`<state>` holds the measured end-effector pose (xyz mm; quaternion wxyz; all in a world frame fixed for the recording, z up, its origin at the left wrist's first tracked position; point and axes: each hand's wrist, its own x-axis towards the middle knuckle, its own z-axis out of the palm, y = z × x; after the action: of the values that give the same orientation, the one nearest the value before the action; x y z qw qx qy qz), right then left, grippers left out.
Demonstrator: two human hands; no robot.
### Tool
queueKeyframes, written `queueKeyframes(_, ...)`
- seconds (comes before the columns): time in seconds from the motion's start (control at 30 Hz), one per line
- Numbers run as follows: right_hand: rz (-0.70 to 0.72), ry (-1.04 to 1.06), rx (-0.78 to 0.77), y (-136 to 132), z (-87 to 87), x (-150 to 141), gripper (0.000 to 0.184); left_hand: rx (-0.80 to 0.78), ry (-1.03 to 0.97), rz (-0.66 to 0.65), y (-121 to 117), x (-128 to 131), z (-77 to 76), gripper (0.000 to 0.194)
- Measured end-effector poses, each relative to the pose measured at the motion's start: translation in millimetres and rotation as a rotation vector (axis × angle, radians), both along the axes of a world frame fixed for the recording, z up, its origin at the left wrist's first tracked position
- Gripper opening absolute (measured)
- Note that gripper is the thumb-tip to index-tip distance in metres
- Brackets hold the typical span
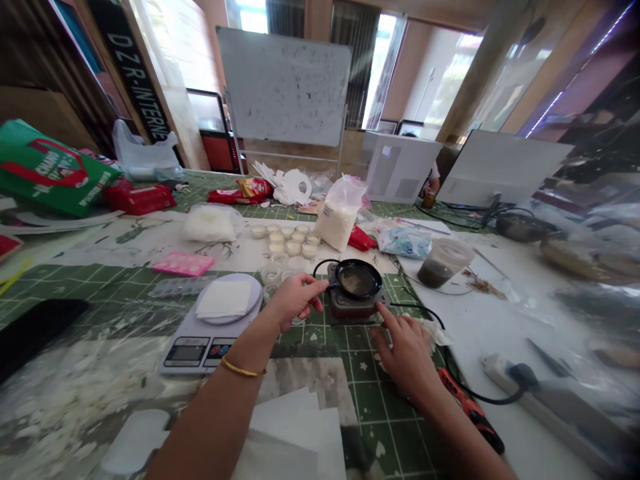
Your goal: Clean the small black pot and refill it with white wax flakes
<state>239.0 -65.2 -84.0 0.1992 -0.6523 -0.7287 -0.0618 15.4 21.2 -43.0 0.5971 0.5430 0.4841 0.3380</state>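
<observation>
A small black frying pan (pixel 359 279) sits on a compact electric hot plate (pixel 350 311), with a thin layer of something in its bottom that I cannot make out. Thumb and fingers of my left hand (pixel 299 299) are closed at the pan's short handle. My right hand (pixel 404 341) is open, its index finger stretched to the hot plate's front right corner, seemingly touching it. Left of my left hand stands a white kitchen scale (pixel 187 341) with white paper sheets (pixel 225 298) on top. Behind the pan are several small cups (pixel 293 248) with pale contents.
A bag of white granules (pixel 339 217) stands behind the cups. A plastic tub (pixel 445 261) with dark contents is to the right. The black cable (pixel 423 307) runs to a power strip (pixel 545 393). An orange-black tool (pixel 470 407) lies by my right forearm; a pink mould (pixel 184 263) lies left.
</observation>
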Motion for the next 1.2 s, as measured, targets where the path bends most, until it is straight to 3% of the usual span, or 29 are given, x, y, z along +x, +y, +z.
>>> queueKeyframes(0.87,0.031,-0.001,0.022,0,-2.5,2,0.047,0.018,-0.068,0.111,-4,7,3.3,0.024)
queueKeyframes(1.2,0.030,-0.048,0.032,1,-3.6,3,0.048,-0.032,-0.248,0.206,-8,16,8.1,0.025)
